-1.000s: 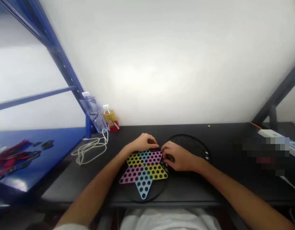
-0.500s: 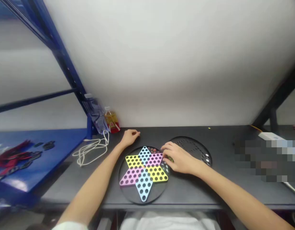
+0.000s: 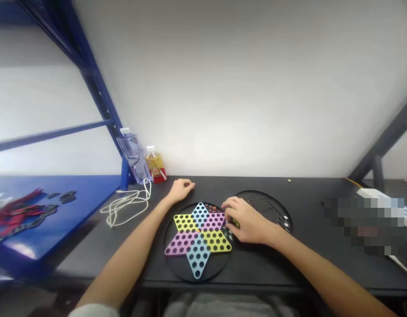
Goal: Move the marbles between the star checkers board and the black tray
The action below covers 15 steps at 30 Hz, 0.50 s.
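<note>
Observing through the head camera, the person's left hand (image 3: pixel 181 190) lay on the black desk (image 3: pixel 298 189), just beyond the upper left edge of a Chinese checkers board (image 3: pixel 223 268). It was relaxed, with the fingers loosely curled, and held nothing. The right hand (image 3: pixel 244 221) was partly closed at the right side of the board, its fingers (image 3: pixel 228 203) curled downward over the gap between the pink and yellow arms of the star. A small yellow-green marble (image 3: pixel 235 223) showed between the fingers and seemed to be gripped, though it was too partly hidden to be certain. The star-shaped playing surface (image 3: pixel 186 223) had blue, pink and yellow perforated arms and sat on a round black base. Several dark marbles (image 3: pixel 214 208) lay near the upper right edge of the star. A second round black perforated tray (image 3: pixel 265 204) lay just beyond the right hand, with a few white marbles (image 3: pixel 285 224) near its right edge. Farther left on the desk lay a tangled white cable (image 3: pixel 127 209), and a clear plastic bottle (image 3: pixel 132 154) and a juice bottle (image 3: pixel 155 166) stood by the wall. A blue steel rack (image 3: pixel 100 97) rose at the left, and a white box (image 3: pixel 371 193) lay at the right beside a pixelated patch (image 3: pixel 364 224).
</note>
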Each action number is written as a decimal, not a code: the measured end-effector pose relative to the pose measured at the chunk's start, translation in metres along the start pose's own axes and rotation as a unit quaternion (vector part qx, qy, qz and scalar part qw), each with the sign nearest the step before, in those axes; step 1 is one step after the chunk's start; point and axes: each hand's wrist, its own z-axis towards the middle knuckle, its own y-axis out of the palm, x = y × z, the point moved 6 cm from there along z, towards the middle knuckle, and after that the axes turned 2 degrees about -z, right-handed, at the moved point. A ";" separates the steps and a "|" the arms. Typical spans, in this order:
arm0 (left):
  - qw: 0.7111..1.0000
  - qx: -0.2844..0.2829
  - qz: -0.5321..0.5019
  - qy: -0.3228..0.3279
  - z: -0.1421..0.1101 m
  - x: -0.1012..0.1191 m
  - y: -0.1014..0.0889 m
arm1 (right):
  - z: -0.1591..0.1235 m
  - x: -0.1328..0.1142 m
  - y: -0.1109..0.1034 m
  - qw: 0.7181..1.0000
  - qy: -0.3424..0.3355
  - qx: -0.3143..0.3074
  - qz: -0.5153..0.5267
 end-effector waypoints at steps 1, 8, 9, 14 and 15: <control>1.000 0.001 -0.001 0.001 0.000 0.000 0.000 | 0.000 0.000 0.000 1.000 -0.003 0.003 0.003; 1.000 -0.005 -0.011 0.003 -0.001 0.001 0.000 | 0.003 0.002 0.010 0.998 -0.001 -0.045 0.040; 1.000 -0.003 -0.010 0.004 -0.001 0.000 -0.001 | 0.003 0.001 0.011 0.998 -0.001 -0.052 0.041; 1.000 -0.009 -0.010 0.005 -0.001 -0.001 0.000 | 0.006 0.002 0.006 0.994 0.025 -0.032 0.097; 1.000 -0.009 -0.010 0.005 -0.001 -0.001 0.000 | 0.006 0.005 0.003 0.990 0.047 -0.012 0.129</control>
